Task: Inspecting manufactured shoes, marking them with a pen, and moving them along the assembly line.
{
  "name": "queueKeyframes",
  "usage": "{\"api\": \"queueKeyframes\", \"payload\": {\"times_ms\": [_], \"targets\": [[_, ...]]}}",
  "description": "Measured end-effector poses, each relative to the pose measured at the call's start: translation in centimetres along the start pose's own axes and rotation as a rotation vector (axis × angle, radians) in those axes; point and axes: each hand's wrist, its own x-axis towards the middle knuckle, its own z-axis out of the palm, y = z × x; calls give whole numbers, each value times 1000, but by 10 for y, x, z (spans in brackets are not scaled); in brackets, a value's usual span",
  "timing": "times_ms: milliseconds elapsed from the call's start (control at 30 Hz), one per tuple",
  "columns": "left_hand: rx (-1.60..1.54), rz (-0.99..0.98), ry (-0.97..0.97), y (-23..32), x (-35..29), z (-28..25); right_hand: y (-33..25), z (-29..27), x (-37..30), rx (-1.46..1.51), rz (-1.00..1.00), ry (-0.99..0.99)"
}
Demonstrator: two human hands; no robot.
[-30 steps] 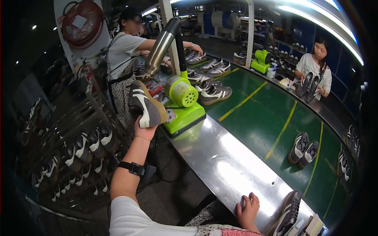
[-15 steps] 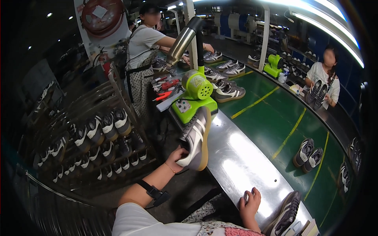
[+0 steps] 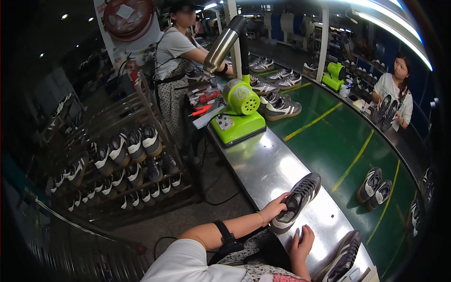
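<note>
My left hand (image 3: 275, 210) grips a grey sneaker (image 3: 300, 195) with white side stripes by its heel end. The shoe is above or on the shiny metal worktop (image 3: 251, 164), its toe pointing away to the right; I cannot tell whether its sole touches. Just below that shoe is my right hand (image 3: 303, 244), thumb and fingers apart, with nothing in it. A second grey sneaker (image 3: 342, 256) lies on the worktop to the right of this hand.
A green heat blower (image 3: 239, 108) with a metal nozzle stands at the worktop's far end, near red-handled tools (image 3: 206, 101). Alongside runs a green conveyor belt (image 3: 324, 145) carrying several sneakers. A shoe rack (image 3: 155, 164) stands left. Co-workers stand at far left and across the belt.
My left hand has brought the sneaker down and to the right, from beside the blower to the worktop near my right hand. The right hand has barely moved.
</note>
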Motion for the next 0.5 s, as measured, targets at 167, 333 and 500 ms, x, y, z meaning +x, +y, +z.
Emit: {"api": "queueKeyframes", "payload": {"times_ms": [167,333,500], "targets": [[423,152,2,-13,12,-2,6,-1,2,-11,-43,-33],[807,550,-80,-17,7,-24,-4,-4,6,0,-33,-44],[762,620,82,-15,-6,-19,-3,-2,8,-21,-23,-74]]}}
